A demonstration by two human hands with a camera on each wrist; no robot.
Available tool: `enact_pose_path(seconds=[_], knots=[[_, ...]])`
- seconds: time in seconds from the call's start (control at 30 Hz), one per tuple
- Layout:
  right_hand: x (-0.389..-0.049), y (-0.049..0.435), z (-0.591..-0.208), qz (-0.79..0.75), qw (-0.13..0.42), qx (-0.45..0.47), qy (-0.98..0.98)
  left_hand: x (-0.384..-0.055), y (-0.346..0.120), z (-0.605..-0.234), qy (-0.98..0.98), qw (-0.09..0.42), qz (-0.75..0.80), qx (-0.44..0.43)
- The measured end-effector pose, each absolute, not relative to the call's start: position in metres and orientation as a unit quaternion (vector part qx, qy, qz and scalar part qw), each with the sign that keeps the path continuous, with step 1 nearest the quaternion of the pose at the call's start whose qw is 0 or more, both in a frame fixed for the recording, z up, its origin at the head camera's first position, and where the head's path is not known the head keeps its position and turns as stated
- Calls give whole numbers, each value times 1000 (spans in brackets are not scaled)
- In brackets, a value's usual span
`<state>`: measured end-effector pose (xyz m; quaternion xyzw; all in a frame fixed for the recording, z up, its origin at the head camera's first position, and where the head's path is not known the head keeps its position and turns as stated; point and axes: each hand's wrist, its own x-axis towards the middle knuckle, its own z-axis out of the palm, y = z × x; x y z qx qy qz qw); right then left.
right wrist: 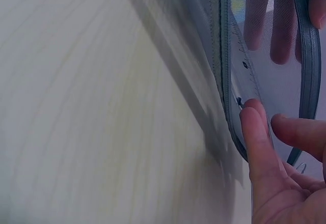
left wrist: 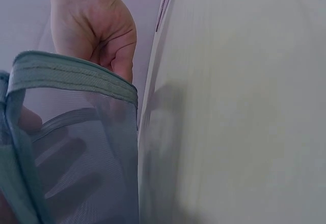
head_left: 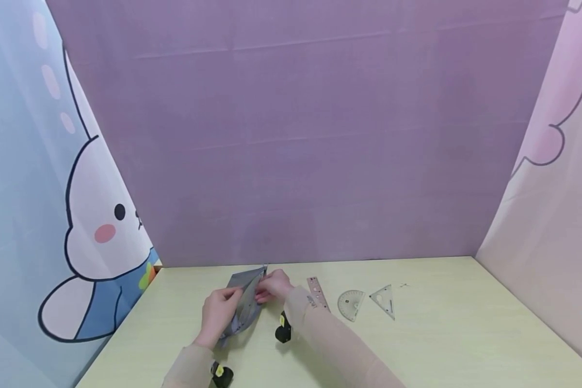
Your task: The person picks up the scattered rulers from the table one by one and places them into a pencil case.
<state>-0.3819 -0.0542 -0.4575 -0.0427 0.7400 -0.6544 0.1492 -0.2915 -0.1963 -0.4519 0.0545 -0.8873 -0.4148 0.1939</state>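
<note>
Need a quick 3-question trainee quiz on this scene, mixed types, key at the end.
1. True or false: in the head view, the protractor lies between the ruler and the triangle.
2. Multiple choice: what does the left hand hold?
A) a pair of scissors
B) a mesh pouch
C) a pencil
3. Short answer: which tool from question 1 is nearest the right hand?

Key: 1. True; 2. B; 3. The ruler.

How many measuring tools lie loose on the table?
3: from left to right in the head view, the ruler, the protractor and the triangle. The grey pouch may hide more.
</note>
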Motion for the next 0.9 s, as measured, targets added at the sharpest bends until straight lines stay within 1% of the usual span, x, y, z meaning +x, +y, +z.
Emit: enact_pose_path(seconds=[0.23,0.63,0.77,0.9], knots=[[-380,-53,-457,-657,150,-49,737,-291,-196,-452,-889,196,-411,55],[-381,-48,-454,-674,168,-72,715,-292,-195,-451,-886,188,-421,56],[-385,-41,-453,-677,179,-96,707,-291,-195,-450,-886,187,-421,55],[-390,-29,-451,-671,178,-141,706,-291,-196,-450,-885,189,-422,54]])
